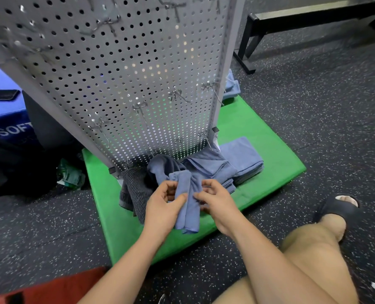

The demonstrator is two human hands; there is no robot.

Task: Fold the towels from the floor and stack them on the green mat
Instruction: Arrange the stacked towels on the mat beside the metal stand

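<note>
A dark striped towel (136,189) lies on the green mat (265,132), left of my left hand (163,207). Above the mat's near edge, that hand's curled fingers (171,187) pinch the narrow folded blue towel (187,207). My right hand (216,201) pinches its other side, with the folded stack (242,156) on the mat beyond.

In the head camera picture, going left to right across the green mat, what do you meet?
dark striped towel, left hand, blue towel, right hand, stack of folded blue towels
</note>
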